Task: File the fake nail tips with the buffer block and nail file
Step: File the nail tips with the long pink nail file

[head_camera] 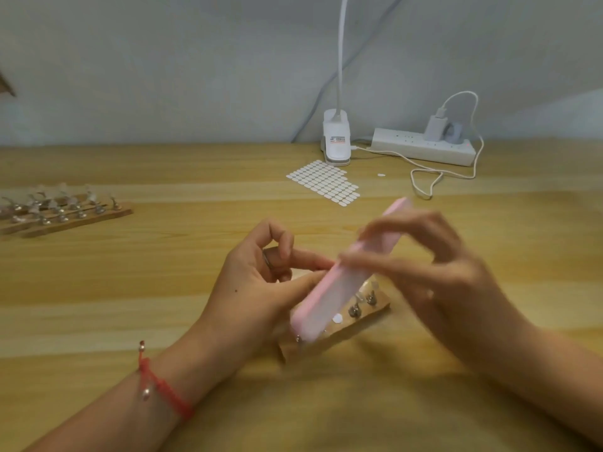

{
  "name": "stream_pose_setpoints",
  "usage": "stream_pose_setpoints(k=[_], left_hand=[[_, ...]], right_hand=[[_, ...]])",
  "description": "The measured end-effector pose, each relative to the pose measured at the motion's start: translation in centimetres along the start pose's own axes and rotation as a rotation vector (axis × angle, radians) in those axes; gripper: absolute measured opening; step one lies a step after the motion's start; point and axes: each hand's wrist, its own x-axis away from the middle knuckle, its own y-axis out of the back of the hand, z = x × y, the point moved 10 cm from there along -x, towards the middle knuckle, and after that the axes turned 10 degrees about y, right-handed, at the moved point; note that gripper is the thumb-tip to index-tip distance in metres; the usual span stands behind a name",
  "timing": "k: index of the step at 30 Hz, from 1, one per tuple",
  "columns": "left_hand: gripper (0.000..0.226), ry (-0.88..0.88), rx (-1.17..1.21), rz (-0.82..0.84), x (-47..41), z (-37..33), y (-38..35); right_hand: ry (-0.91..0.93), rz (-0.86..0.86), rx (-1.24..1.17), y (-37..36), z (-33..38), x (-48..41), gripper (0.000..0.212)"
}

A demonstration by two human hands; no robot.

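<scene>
Your right hand (434, 275) holds the pink block (329, 298), with the fingers over its top side. It is blurry, so it looks like you are rubbing with it. Your left hand (261, 282) brings its thumb and first finger together at the edge of the block. The block hides what is between them, so I cannot tell if they pinch a tip or just steady the work. The block lies slanted across a wooden strip (359, 324) on the counter (130, 305). That is likely so its flat side can reach the tips (374, 284), which stand up on little metal pegs. The pegs keep each tip up off the wood, so you can get at it. More strips (65, 213) with tips wait far off to your left, out of the way. A sheet of white stickers (326, 182), a clip lamp (336, 138) and a plug bar (424, 146) sit at the back. I see no nail file.
</scene>
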Motion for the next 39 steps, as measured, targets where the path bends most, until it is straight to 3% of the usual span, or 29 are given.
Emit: stream_pose_setpoints(k=[3, 7, 11, 16, 20, 24, 28, 32, 34, 36, 39], left_hand=[[0.043, -0.059, -0.049, -0.04, 0.3, -0.5, 0.1], [0.039, -0.133, -0.093, -0.065, 0.7, -1.4, 0.1], [0.05, -0.207, -0.137, -0.093, 1.2, -1.9, 0.1], [0.044, -0.217, -0.173, -0.115, 1.2, -1.9, 0.2], [0.043, -0.285, -0.155, -0.108, 1.6, -2.6, -0.2], [0.046, -0.278, -0.212, -0.154, 1.6, -2.3, 0.3], [0.044, -0.316, -0.191, -0.122, 1.8, -2.7, -0.1], [0.043, -0.306, -0.223, -0.154, 1.7, -2.7, 0.1], [0.046, -0.313, -0.226, -0.15, 1.8, -2.8, -0.1], [0.049, -0.308, -0.214, -0.136, 1.8, -2.7, -0.3], [0.05, -0.281, -0.197, -0.145, 1.5, -2.3, 0.1]], right_hand=[[0.16, 0.049, -0.039, -1.1, 3.3, 0.2, 0.037], [-0.041, -0.041, 0.054, 0.6, -1.0, -0.2, 0.045], [0.18, 0.017, -0.05, -1.2, 4.1, 0.3, 0.038], [-0.046, -0.049, 0.037, 0.5, -0.7, -0.3, 0.054], [0.169, 0.01, -0.047, -0.9, 3.9, 0.1, 0.038], [-0.026, -0.068, 0.045, 0.8, -0.5, -0.3, 0.046], [0.178, 0.023, -0.032, -1.3, 3.9, 0.3, 0.041], [-0.014, -0.066, 0.034, 0.6, -0.3, -0.3, 0.043], [0.054, -0.057, 0.029, 0.1, 1.3, -0.1, 0.033], [0.174, -0.015, -0.013, -1.0, 3.9, 0.1, 0.036], [0.044, -0.085, 0.031, 0.4, -0.1, -0.1, 0.046]])
